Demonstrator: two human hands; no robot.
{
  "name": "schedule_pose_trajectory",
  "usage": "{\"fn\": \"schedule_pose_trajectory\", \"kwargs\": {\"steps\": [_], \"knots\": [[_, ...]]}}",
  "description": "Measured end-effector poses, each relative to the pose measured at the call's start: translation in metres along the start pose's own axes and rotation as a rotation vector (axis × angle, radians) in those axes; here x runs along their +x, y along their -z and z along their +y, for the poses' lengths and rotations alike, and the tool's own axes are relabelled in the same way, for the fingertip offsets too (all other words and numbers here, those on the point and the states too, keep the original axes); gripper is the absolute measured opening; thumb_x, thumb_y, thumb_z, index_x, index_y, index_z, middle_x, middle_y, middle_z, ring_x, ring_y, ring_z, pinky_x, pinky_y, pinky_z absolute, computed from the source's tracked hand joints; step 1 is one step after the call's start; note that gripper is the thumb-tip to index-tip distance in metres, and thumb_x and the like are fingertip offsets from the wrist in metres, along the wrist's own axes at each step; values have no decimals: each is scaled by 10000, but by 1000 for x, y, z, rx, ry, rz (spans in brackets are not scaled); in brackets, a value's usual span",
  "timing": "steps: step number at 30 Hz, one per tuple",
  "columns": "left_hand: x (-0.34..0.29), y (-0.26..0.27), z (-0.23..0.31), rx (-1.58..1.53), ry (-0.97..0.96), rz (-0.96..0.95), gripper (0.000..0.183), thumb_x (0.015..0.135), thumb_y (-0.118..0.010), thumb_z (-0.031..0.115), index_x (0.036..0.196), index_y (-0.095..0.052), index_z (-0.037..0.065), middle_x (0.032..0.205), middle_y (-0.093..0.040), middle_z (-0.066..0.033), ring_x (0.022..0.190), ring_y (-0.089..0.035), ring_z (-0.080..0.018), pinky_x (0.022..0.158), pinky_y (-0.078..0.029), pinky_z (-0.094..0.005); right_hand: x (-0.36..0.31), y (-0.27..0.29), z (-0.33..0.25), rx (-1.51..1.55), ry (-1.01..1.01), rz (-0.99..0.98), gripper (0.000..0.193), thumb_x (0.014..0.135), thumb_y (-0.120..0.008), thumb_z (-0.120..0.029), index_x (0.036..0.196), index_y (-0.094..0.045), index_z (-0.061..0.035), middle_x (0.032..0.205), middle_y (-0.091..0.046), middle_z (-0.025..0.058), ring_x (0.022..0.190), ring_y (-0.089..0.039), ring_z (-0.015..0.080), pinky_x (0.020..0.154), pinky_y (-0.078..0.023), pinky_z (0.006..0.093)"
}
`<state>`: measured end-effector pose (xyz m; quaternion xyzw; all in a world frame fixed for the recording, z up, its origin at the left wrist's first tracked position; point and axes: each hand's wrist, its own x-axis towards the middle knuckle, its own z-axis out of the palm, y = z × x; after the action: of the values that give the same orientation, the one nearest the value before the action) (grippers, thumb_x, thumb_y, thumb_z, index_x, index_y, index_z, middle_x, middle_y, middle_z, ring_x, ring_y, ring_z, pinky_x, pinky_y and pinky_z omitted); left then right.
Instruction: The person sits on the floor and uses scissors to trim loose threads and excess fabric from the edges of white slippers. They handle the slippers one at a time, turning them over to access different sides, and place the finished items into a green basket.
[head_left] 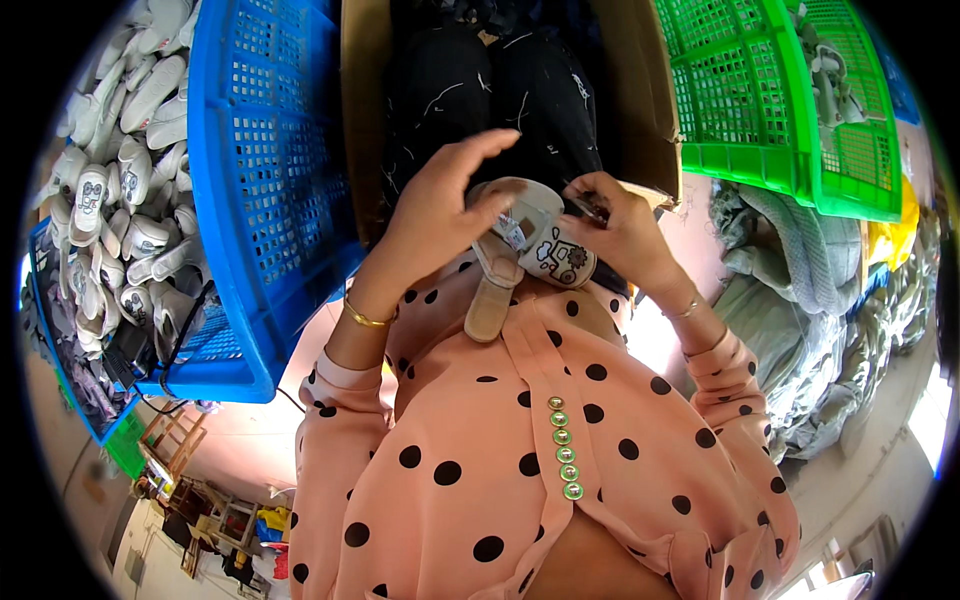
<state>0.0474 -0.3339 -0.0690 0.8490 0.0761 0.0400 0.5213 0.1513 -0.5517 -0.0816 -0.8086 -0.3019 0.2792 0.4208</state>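
A small pale shoe [558, 258] with a dark cartoon print lies in my lap against the polka-dot blouse. Beside it a tan sole [490, 308] points toward me; whether it belongs to a second shoe is hard to tell. My left hand [440, 205] is open above the shoes, its index finger stretched out and its thumb, a little blurred, near the pale upper. At the printed shoe's right edge my right hand [632, 232] is closed, its fingers pinched around a small dark metallic tool [598, 212] that is mostly hidden.
A blue plastic crate [235, 375] stands at my left, next to a heap of pale shoes [120, 210]. Cardboard box sides [640, 90] flank my black trousers [440, 80], which carry white thread scraps. Green crates [740, 95] and grey cloth [800, 260] are on the right.
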Motion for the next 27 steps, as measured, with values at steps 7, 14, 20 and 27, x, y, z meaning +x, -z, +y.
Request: {"fn": "schedule_pose_trajectory", "kwargs": {"steps": [7, 14, 20, 27], "knots": [[4, -9, 13, 196, -203, 52, 207, 692, -676, -54, 869, -669, 53, 912, -671, -77, 893, -614, -264, 761, -509, -327, 3, 6, -32, 364, 95, 264, 74, 922, -622, -91, 917, -569, -39, 668, -559, 14, 566, -521, 96, 515, -416, 240], [15, 33, 50, 326, -652, 477, 219, 657, -689, -78, 801, -636, 79, 879, -688, -36, 837, -628, -246, 711, -533, -321, 29, 72, -67, -161, 289, 375, 338, 881, -708, -338, 1017, -644, -36, 603, -555, 64, 509, -521, 166, 500, -426, 281], [30, 35, 60, 176, -745, 664, 287, 640, -667, -170, 801, -594, 56, 911, -669, -81, 874, -639, -274, 723, -539, -322, 38, 96, -103, 124, 168, -125, 379, 791, -788, -188, 1076, -660, 27, 842, -680, 85, 718, -616, 88, 677, -503, 241], [46, 43, 61, 37, -327, 780, 572, 690, -723, -77, 1213, -501, -10, 1237, -548, -154, 1059, -583, -311, 892, -503, -373, 36, 84, -88, 275, 192, 33, 333, 871, -698, -121, 1121, -636, 89, 884, -692, 78, 797, -596, 68, 742, -497, 224]]}}
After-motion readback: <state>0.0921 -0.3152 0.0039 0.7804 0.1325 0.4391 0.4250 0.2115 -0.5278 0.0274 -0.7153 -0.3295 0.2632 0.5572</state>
